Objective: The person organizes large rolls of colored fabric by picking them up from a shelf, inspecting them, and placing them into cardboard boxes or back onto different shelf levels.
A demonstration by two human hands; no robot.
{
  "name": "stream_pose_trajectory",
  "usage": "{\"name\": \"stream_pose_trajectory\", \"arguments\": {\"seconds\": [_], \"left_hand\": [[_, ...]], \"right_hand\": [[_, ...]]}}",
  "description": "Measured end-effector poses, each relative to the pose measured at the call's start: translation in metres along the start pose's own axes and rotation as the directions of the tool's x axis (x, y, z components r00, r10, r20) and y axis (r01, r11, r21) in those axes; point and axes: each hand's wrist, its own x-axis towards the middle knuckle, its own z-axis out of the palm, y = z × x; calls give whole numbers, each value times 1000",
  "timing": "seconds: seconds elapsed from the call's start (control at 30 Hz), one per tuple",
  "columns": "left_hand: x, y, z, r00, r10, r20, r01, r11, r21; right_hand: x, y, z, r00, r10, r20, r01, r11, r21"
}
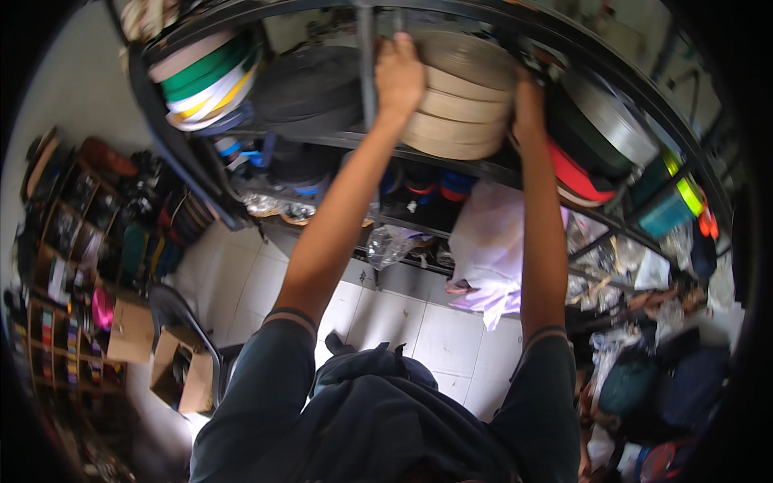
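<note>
A stack of several beige webbing rolls [459, 105] sits on the upper shelf in front of me, the top one greyish in the light. My left hand [400, 76] lies along its left side, fingers pointing up and away, beside a dark shelf post. From the other side my right hand [529, 105] grips the stack, its fingers partly hidden and slightly blurred. Both arms reach far forward. Left of the post is a pile of black webbing rolls [308, 88]. Black, grey and red rolls [592, 133] lean close to my right hand.
Green, white and yellow rolls [208, 84] stand at the shelf's left end. Below hangs a pale plastic bag [487, 241]. A chair [189, 310] with an open cardboard box [181, 370] is at left, near a compartment rack [68, 338]. Bags [644, 386] crowd the right.
</note>
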Motion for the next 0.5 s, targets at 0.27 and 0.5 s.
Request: {"name": "stream_pose_trajectory", "arguments": {"seconds": [0.27,0.5], "left_hand": [[-64,12,-105,985,-21,173,61,972,-228],[-47,-41,-214,993,-109,-35,98,967,-235]], "right_hand": [[-93,-40,15,961,-258,-102,250,964,-86],[-163,-55,91,859,-511,2,495,831,-255]]}}
